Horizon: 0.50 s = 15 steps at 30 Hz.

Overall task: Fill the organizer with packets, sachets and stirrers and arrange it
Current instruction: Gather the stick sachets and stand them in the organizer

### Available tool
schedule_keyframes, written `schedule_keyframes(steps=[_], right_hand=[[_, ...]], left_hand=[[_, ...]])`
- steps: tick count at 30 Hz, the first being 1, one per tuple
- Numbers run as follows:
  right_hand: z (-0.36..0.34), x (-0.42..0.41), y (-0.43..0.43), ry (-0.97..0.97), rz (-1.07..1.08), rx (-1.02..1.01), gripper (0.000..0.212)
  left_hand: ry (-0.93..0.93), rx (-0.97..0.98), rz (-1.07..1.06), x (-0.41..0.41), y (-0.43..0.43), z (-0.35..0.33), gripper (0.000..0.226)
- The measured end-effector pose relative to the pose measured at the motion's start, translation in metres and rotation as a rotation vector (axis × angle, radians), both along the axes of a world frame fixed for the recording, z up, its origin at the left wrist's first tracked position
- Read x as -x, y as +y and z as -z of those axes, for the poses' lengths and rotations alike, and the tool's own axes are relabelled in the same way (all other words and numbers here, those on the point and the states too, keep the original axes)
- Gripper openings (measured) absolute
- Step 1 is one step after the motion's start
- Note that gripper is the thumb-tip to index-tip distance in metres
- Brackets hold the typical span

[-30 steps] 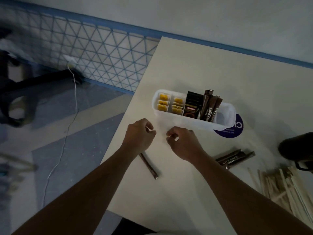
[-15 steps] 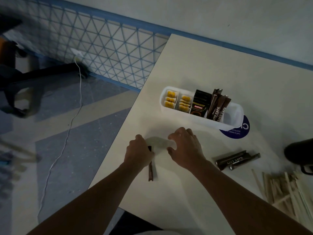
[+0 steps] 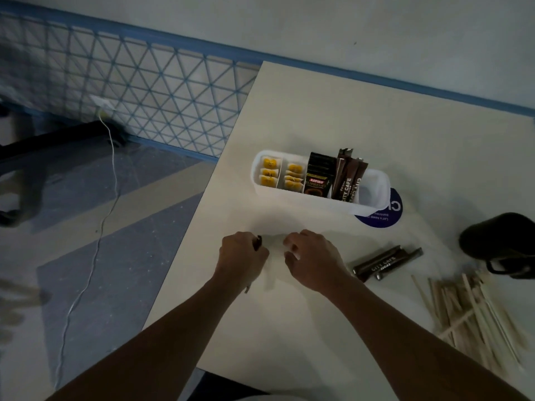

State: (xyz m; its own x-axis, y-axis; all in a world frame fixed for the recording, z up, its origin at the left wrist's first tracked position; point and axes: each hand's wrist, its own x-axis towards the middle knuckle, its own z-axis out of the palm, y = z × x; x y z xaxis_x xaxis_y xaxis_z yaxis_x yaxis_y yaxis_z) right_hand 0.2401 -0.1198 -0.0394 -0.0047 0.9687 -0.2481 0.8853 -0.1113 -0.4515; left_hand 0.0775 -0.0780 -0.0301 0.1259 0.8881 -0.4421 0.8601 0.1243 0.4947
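Note:
A white organizer (image 3: pixel 292 198) stands on the table. It holds yellow packets (image 3: pixel 269 176) in its two left compartments, then black Kopiko sachets (image 3: pixel 318 178) and upright brown City Cafe sticks (image 3: pixel 348 180); its right end compartment looks empty. In front of it, my left hand (image 3: pixel 241 257) grips a brown stick sachet (image 3: pixel 257 242), whose ends poke out above and below the fist. My right hand (image 3: pixel 311 259) is close beside it, fingers curled, pinching a faint clear wrapper (image 3: pixel 275 250) between the hands.
Two more brown sticks (image 3: pixel 382 263) lie to the right of my right hand. A pile of wooden stirrers (image 3: pixel 474 314) is at the right edge, near a black object (image 3: pixel 503 244). A blue round sticker (image 3: pixel 385 218) shows under the organizer. The table's left edge drops to the floor.
The stick sachet that lay on the table under my hands is now in my left fist. Both hands lowered from pinching in the air to the table surface.

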Motion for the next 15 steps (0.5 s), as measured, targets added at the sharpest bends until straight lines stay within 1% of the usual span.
schedule_keyframes(steps=[2,5,10,15], right_hand=[[-0.002,-0.006,-0.003,0.024,0.041,-0.009,0.024],[-0.006,-0.017,-0.008,0.052,0.127,-0.023,0.022],[-0.014,-0.043,-0.02,0.061,0.28,-0.087,0.018],[-0.019,-0.073,-0.037,0.014,0.508,-0.119,0.015]], left_hand=[[-0.043,-0.033,0.05,-0.009,0.004,0.0,0.024],[-0.117,-0.033,0.067,-0.027,0.007,-0.005,0.03],[-0.16,-0.091,0.204,-0.061,0.005,-0.018,0.03],[-0.198,-0.015,0.303,-0.098,0.0,-0.021,0.029]])
